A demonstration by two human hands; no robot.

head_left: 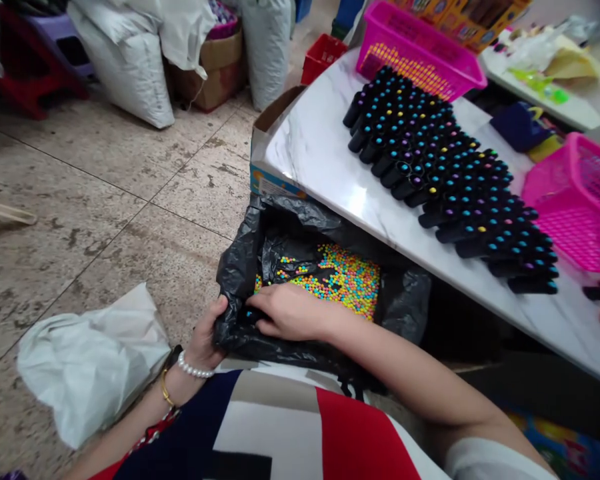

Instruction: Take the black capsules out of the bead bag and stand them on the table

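A black plastic bag (405, 300) lies open beside me, full of small multicoloured beads (345, 280). My left hand (207, 337) grips the bag's near rim, thumb over the plastic. My right hand (287, 310) reaches into the bag, fingers curled down at the near edge of the beads; what they hold is hidden. On the white marble table (330, 160) lie rows of black tubes with coloured tips (445, 180).
Pink baskets stand at the table's back (420, 50) and right (575, 200). A white crumpled bag (90, 360) lies on the tiled floor at my left. Sacks and a cardboard box (220, 67) stand farther back. A red crate (323, 57) sits beyond the table.
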